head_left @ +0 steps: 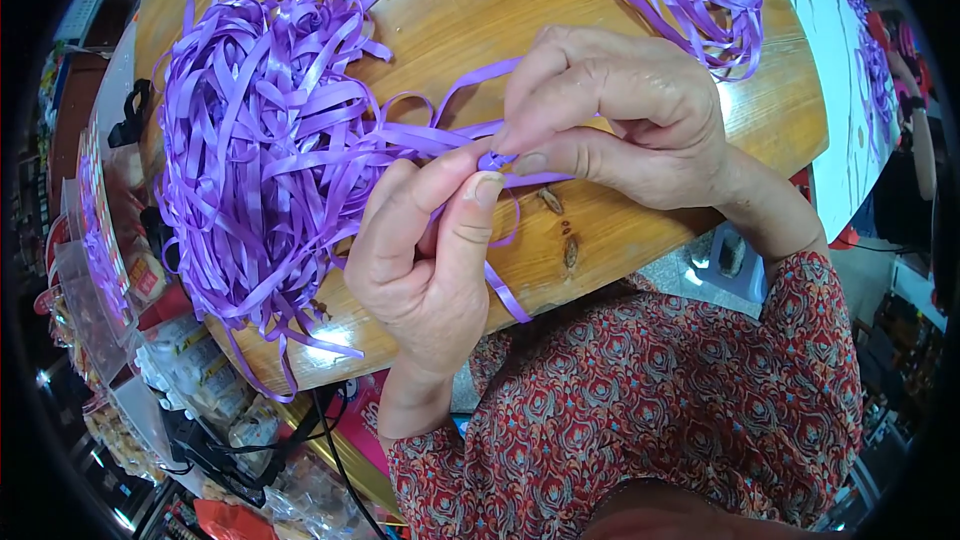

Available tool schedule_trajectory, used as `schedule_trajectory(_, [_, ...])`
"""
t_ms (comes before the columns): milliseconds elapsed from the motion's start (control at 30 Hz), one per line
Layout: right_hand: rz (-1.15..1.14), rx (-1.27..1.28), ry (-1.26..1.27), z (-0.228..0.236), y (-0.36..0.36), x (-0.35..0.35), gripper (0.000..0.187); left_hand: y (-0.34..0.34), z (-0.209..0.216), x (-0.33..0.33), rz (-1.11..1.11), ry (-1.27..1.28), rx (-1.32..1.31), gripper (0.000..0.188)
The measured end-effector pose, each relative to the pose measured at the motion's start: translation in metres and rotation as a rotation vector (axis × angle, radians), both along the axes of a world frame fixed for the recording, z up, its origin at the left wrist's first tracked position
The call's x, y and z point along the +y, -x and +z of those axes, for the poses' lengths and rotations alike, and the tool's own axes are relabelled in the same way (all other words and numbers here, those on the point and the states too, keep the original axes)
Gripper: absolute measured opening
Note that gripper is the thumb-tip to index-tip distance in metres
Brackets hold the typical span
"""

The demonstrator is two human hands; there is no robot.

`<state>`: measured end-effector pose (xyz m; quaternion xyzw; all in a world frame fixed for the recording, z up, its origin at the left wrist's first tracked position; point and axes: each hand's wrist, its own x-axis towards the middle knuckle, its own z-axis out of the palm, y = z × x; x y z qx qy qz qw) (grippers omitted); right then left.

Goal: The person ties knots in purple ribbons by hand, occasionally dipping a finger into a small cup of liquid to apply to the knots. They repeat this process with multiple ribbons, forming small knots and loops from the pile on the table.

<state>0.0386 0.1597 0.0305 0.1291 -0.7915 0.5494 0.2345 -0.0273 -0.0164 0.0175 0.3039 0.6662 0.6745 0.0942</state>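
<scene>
Between my two hands is a small folded or knotted bit of purple ribbon (pixel 492 161). My left hand (pixel 430 250) pinches it between thumb and forefinger from below left. From the right, the thumb and forefinger of my right hand (pixel 630 120) close on the same ribbon. Loose strands run from the pinched spot toward a big tangled heap of purple ribbon (pixel 260 140) on the left of the table. One loose end (pixel 508 295) hangs below, beside my left thumb. How the ribbon is folded inside the fingertips is hidden.
The wooden table (pixel 570 240) lies beneath, its curved edge close to my body. A looser bundle of purple ribbon (pixel 700 0) rests at the far right. Beyond it stands a white marbled surface (pixel 835 120) with more ribbon. Bagged goods (pixel 190 370) crowd the left side.
</scene>
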Motion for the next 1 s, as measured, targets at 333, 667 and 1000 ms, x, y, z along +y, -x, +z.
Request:
schedule_trajectory(333, [-0.002, 0.016, -0.015, 0.000, 0.000, -0.001, 0.013, -0.001, 0.003, 0.000, 0.021, 0.056, 0.092, 0.020])
schedule_trajectory(667, [0.021, 0.089, -0.003, -0.003, 0.000, -0.002, 0.014, -0.008, -0.001, 0.000, -0.069, -0.116, -0.239, 0.017])
schedule_trajectory(1000, [-0.056, 0.237, -0.271, 0.005, -0.004, 0.001, 0.020, -0.012, -0.005, 0.004, -0.215, -0.369, -0.646, 0.015])
